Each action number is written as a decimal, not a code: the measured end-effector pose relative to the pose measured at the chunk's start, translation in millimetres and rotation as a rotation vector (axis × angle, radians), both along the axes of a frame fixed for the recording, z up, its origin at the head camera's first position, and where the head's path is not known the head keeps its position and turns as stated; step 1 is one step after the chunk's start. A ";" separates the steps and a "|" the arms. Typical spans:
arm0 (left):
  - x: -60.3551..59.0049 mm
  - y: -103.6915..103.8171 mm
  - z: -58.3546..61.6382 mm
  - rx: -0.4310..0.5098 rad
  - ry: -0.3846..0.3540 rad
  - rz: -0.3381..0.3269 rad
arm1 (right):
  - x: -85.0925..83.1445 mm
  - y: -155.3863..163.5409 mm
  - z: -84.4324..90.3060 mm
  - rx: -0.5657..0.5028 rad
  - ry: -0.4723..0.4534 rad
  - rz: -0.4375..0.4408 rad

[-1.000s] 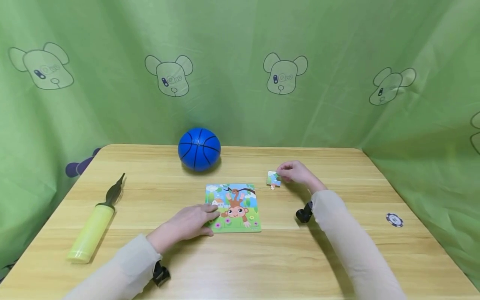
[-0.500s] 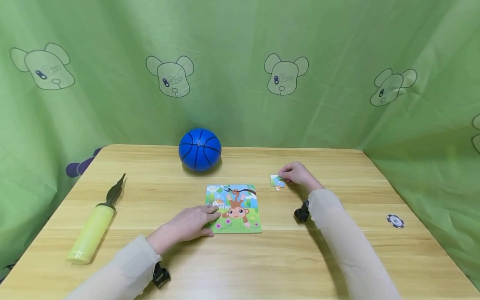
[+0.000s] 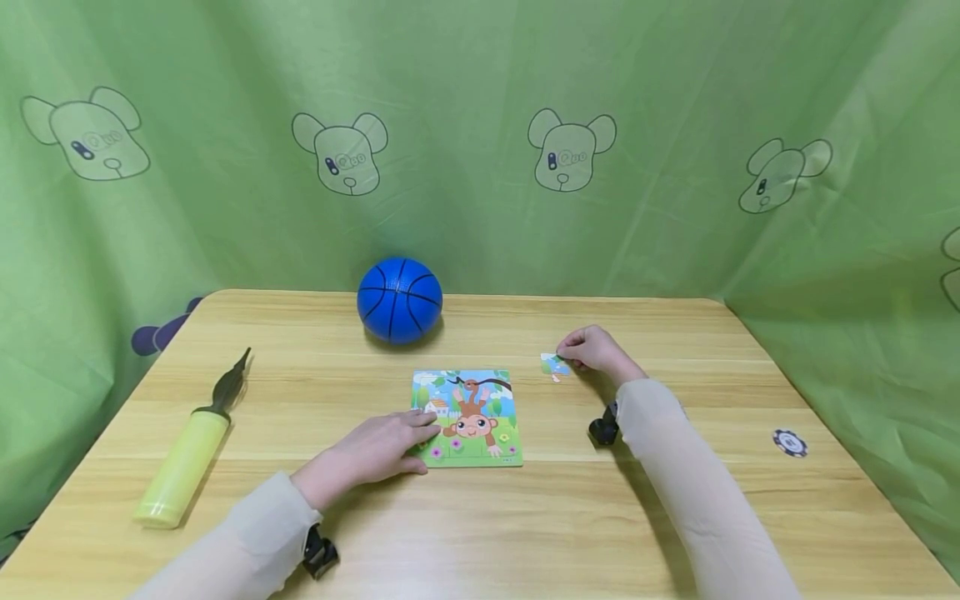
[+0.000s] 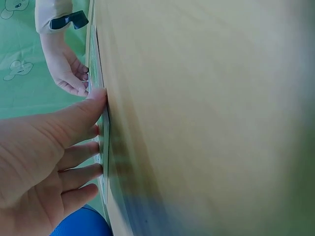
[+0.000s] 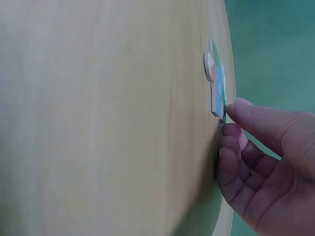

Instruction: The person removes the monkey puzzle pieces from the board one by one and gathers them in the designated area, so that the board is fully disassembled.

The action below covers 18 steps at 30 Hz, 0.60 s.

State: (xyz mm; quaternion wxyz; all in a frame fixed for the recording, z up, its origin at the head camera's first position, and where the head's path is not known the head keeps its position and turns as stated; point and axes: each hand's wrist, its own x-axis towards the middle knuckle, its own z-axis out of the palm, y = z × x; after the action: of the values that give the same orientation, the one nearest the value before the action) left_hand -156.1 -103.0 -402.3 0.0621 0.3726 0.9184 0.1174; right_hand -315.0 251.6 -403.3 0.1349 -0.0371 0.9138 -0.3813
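on the wooden bench, the right hand pinches a small puzzle piece at its edge, well right of the puzzle board. the head view shows the piece lying low on the bench; the right wrist view adds that the thumb and curled fingers grip its near edge, and that the piece has a knobbed outline with a pale side and a blue and green printed face. the left hand rests spread with straight fingers on the board's left edge; the left wrist view shows those fingertips pressing on the thin board. the board pictures a monkey on grass. a blue ball sits behind it, and a yellow pump lies far left.
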 end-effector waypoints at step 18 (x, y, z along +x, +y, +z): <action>1.1 -3.3 -4.0 0.046 0.030 -0.007 | 18.3 -51.1 12.8 -0.068 0.108 0.195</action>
State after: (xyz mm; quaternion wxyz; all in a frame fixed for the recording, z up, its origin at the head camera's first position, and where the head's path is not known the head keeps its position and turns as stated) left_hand -154.9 -106.3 -406.3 0.0401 0.3787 0.9151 0.1326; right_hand -296.6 200.6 -390.5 0.1207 -0.1510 0.8983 -0.3946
